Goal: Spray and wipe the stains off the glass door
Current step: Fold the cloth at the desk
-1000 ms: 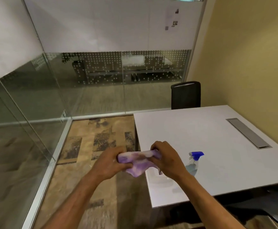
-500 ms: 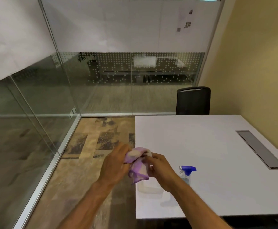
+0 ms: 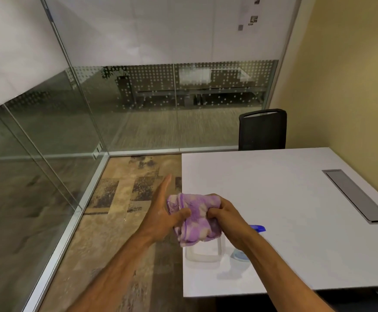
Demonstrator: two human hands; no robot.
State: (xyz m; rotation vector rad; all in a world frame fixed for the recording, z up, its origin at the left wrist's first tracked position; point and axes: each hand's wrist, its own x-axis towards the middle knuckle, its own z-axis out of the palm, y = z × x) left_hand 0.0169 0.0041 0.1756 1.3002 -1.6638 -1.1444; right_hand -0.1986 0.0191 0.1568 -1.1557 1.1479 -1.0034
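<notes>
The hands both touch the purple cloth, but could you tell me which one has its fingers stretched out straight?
The left hand: its fingers extend flat beside the purple cloth, thumb pressing it, while the right hand curls around it.

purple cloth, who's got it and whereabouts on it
Both hands hold the purple cloth. The right hand grips its bunched right side; the left hand has its thumb pressed on the left side, fingers straight.
</notes>
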